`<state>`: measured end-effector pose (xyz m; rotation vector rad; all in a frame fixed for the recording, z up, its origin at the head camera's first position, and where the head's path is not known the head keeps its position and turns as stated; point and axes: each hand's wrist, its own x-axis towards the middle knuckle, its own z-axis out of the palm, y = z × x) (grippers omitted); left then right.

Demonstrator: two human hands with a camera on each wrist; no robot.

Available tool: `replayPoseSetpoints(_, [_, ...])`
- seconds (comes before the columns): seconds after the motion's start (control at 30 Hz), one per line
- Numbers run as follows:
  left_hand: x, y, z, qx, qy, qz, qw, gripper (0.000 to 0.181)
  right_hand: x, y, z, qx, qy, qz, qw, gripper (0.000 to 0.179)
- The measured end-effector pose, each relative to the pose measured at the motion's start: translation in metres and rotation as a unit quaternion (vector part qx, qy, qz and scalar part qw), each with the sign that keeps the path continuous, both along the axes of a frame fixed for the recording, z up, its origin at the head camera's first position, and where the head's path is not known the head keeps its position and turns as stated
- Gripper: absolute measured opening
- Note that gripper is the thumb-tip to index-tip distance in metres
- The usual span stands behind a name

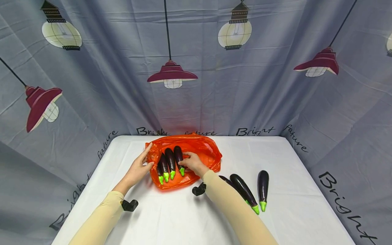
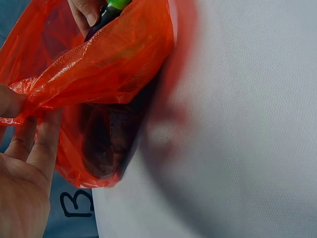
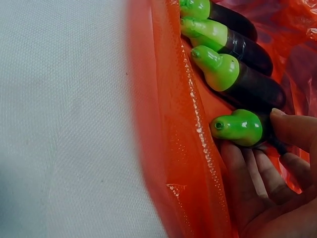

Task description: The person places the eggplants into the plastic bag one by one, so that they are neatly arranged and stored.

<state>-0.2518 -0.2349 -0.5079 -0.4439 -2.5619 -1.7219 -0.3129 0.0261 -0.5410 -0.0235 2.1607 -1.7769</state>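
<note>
Right hand pinches an eggplant; left hand, a red bag. The eggplant's green end points down-frame, long axis near-vertical.

A translucent red-orange plastic bag lies open and crumpled on the white tabletop, its left edge pinched by the left hand; inside, four glossy dark-purple eggplants with bright green caps lie side by side, caps toward the person; the right hand grips the rightmost eggplant; three more lie outside, right of the bag: one slanted eggplant, one partly hidden behind it and the right sleeve, and one nearly straight eggplant set apart.
</note>
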Motion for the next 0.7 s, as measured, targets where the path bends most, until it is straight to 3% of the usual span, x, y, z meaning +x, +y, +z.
replayPoseSetpoints(0.43, [-0.0003, 0.0004, -0.0008, 0.0, 0.008, -0.003, 1.0, 0.083, -0.0005, 0.0027, 0.0016, -0.002, -0.009, 0.009, 0.9999, 0.058])
replayPoseSetpoints(0.7, [-0.0015, 0.0006, -0.0011, 0.029, 0.0, -0.011, 0.9995, 0.082, -0.0013, 0.0072, 0.0075, -0.031, -0.019, 0.019, 0.9991, 0.064])
